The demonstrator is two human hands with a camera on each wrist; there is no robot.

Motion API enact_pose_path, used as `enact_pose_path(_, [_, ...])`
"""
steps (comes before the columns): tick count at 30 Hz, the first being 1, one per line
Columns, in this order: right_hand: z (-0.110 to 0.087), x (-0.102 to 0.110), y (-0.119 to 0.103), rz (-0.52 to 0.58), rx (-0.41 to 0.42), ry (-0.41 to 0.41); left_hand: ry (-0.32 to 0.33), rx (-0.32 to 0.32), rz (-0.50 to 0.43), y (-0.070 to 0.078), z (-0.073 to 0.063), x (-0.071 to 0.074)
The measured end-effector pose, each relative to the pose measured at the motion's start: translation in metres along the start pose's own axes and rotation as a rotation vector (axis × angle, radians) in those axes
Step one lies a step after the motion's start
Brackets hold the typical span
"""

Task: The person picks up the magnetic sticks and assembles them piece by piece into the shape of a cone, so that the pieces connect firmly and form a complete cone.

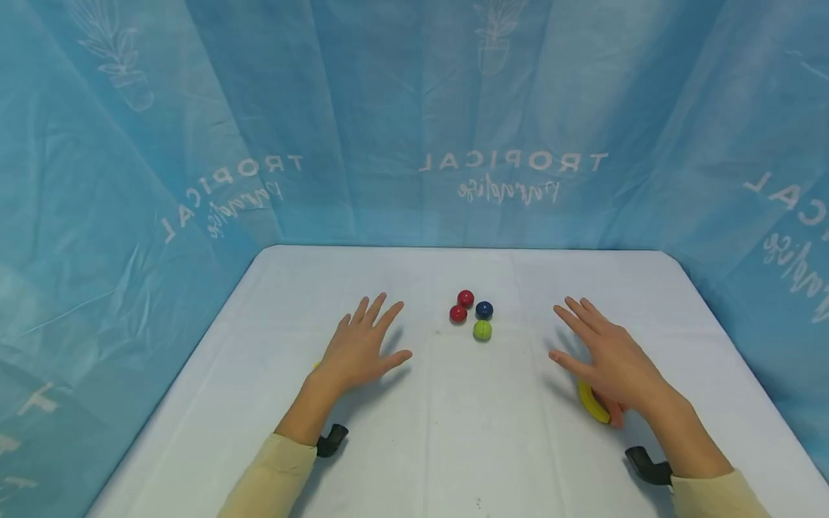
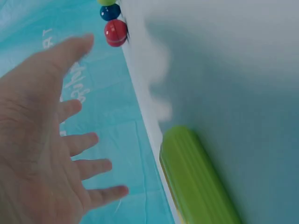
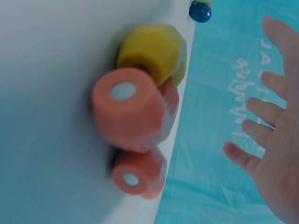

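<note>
My left hand hovers over the white table with fingers spread, holding nothing. Beneath it lies a long, ridged green object, seen in the left wrist view and mostly hidden by the hand in the head view. My right hand, fingers straight and also holding nothing, is raised above a curved yellow, banana-like object. Beside that are orange pieces with white round spots on their ends. Between the hands, farther back, sit two red balls, a dark blue ball and a green ball.
A white cloth covers the table. Blue printed curtains stand behind it and along both sides. Black curved wrist mounts show beneath both forearms.
</note>
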State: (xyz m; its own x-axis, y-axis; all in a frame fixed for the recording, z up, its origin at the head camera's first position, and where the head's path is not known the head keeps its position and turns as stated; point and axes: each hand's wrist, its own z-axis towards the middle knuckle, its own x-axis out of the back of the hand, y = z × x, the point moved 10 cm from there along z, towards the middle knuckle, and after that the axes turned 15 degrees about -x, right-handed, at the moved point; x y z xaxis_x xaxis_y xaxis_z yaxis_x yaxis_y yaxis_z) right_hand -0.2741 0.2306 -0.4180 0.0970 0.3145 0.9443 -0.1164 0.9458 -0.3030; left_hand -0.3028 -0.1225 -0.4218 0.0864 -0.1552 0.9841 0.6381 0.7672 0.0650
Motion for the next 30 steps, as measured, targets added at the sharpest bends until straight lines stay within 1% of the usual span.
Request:
enact_pose_path(3, [-0.003,0.003,0.003,0.006,-0.009,0.034,0.037,-0.021,-0.032,0.005,0.007,0.0])
enact_pose_path(6, [-0.006,0.002,0.005,0.018,-0.005,0.047,0.059,-0.031,-0.073,0.01,0.013,-0.002])
enact_pose_path(10, [-0.01,-0.004,0.009,0.015,0.001,0.025,0.057,-0.044,-0.111,0.019,0.021,-0.006])
enact_pose_path(14, [-0.014,-0.008,0.014,-0.007,-0.021,-0.001,0.055,-0.067,-0.158,0.028,0.03,-0.008])
enact_pose_path(19, [-0.019,-0.011,0.02,-0.016,-0.061,-0.049,0.023,-0.062,-0.183,0.034,0.04,-0.016])
enact_pose_path(24, [-0.024,-0.014,0.021,-0.018,-0.077,-0.097,0.034,-0.091,-0.206,0.045,0.051,-0.021])
enact_pose_path(30, [-0.032,-0.018,0.021,0.02,-0.126,-0.215,0.055,-0.065,-0.37,0.057,0.067,-0.03])
